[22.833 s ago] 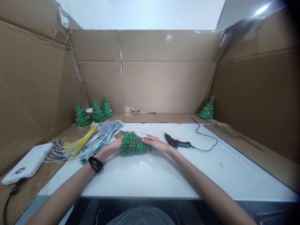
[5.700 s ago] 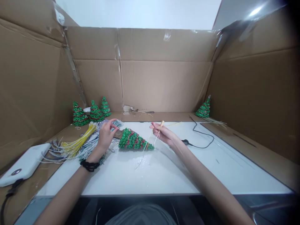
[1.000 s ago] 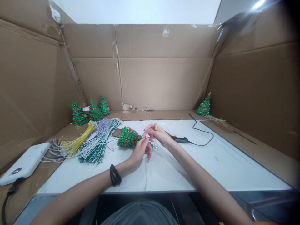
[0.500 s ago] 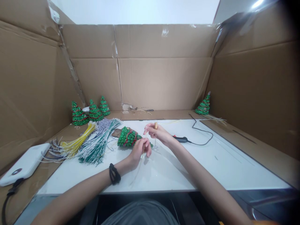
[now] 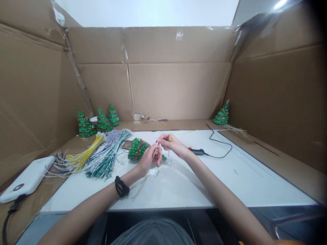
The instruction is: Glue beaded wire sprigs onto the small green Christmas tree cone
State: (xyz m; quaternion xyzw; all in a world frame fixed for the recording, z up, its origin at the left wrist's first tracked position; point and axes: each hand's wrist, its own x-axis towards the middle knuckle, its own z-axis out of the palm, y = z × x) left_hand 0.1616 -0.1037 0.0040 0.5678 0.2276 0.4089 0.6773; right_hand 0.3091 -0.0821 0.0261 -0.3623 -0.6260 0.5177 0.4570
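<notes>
You are sitting at a makeshift craft workstation: tall cardboard walls (image 5: 178,88) are boxing in a white table (image 5: 230,180). Bundles of coloured wires (image 5: 102,156) are lying to your left, a glue gun (image 5: 198,151) is resting nearby, and finished beaded trees (image 5: 97,120) are lining the back edge.

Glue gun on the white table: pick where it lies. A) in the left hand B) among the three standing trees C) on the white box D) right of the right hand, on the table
D: the glue gun lies on the white table, just right of the right hand, held by neither hand.
</notes>
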